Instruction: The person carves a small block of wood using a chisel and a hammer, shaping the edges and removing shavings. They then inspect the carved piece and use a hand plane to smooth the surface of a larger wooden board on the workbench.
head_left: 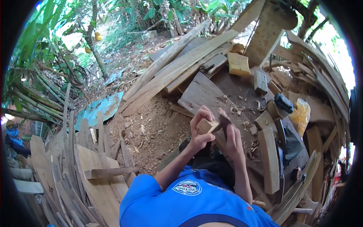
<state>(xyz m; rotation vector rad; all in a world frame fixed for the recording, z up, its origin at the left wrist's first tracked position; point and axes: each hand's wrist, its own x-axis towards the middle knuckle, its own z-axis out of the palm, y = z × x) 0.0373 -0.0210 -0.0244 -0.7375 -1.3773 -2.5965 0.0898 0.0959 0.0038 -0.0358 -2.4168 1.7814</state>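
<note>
Here we are at the hands: the left hand (197,138) pinches a pale wooden piece (204,126), thumb below, fingers curled over, held before the blue shirt (181,200). Against it the right hand (233,139) blurs; we can't tell whether it grips anything. We'd call this working the wood's end, and the next move seems to want a steady left hold. Further out, crumbly shavings (151,138), a blocky yellow chunk (238,64), crinkled amber plastic (301,118), and rough, long planks (189,68)!
</note>
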